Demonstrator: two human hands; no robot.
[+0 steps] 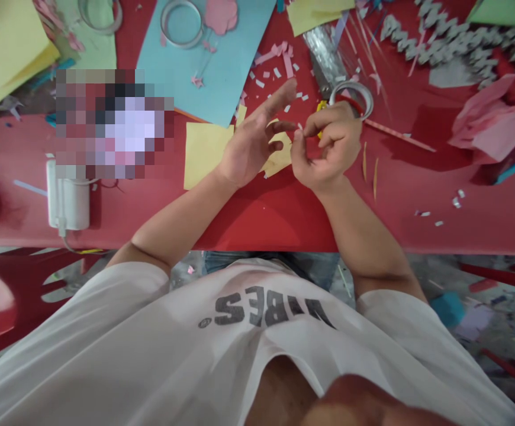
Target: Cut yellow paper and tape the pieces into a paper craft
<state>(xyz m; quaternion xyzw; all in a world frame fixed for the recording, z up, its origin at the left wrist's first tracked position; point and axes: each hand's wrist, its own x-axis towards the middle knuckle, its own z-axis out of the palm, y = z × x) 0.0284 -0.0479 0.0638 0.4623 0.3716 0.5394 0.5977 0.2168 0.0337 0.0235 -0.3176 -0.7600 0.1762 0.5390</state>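
Over the red table, my right hand (331, 145) is closed, its thumb and index finger pinching a tiny white piece (300, 126) that looks like paper or tape. My left hand (253, 142) faces it with the index finger stretched out and the others loosely bent. One left fingertip comes close to the white piece; whether it touches, I cannot tell. Beneath my hands lie yellow paper sheets (204, 155). A tape roll (368, 100) sits just beyond my right hand, with a yellow-handled object (321, 112) partly hidden behind the fingers.
Blue paper (222, 83) bears another tape roll (182, 42) and a pink flower shape (221, 14). A white power bank (77, 204) with a cable lies left, below a blurred-out patch. Crumpled pink paper (491, 121) and a grey folded garland (444, 38) are at right.
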